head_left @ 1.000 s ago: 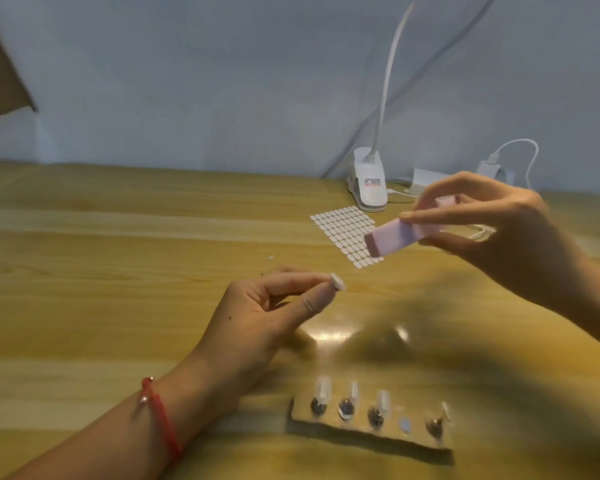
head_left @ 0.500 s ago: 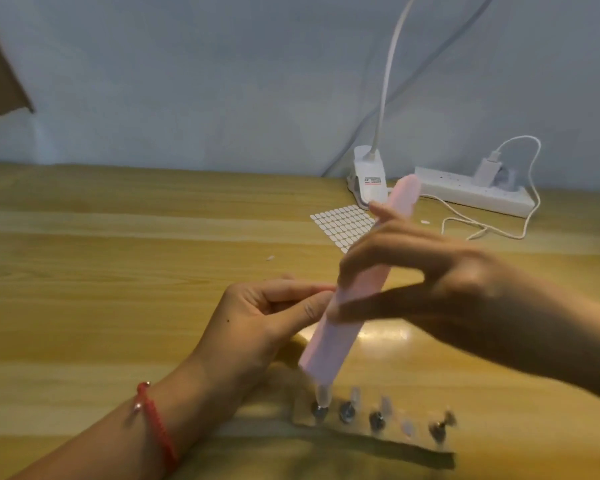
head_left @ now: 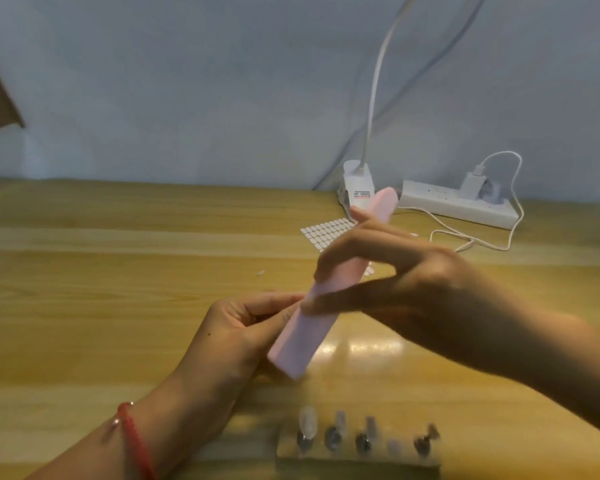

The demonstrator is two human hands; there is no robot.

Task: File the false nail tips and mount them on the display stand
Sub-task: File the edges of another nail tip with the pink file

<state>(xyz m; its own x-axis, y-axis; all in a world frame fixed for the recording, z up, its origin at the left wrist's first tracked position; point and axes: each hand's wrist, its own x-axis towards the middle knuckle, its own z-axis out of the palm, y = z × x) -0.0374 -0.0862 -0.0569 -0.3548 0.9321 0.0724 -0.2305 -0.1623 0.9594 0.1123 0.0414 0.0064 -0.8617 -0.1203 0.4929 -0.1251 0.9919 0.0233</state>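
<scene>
A pale grey-blue wall [head_left: 187, 81] rises behind a wooden tabletop [head_left: 84, 271] of light, streaky planks. A white clip-on lamp [head_left: 357, 183] sits at the far edge, its gooseneck curving up out of view and casting a thin shadow on the wall. Just right of it lies a white power strip [head_left: 430, 202] with a charger [head_left: 470, 183] and looping cable [head_left: 513, 209]. Lamp glare [head_left: 361, 346] shines on the wood

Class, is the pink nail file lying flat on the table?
No, the right hand holds the pink nail file tilted above the table.
</scene>
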